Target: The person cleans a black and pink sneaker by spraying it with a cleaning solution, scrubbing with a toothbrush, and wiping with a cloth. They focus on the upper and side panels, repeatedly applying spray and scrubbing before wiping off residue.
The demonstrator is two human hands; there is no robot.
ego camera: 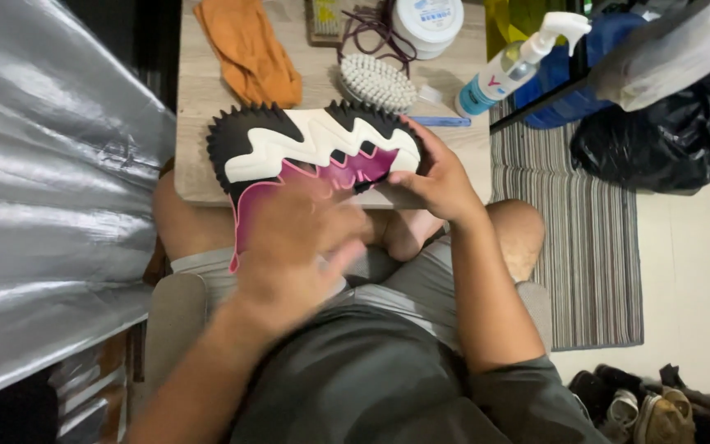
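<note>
Magenta-and-white sneaker [314,152], sole up: right hand [437,181] fingers clamp its end; keep that firm while the blurred left hand [293,247], fingers spread, rubs.

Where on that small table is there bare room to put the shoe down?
Little. The table shows bare wood left of the orange cloth and right of the shoe, under the brush. The far edge is crowded: jar, spray bottle, laces.
</note>
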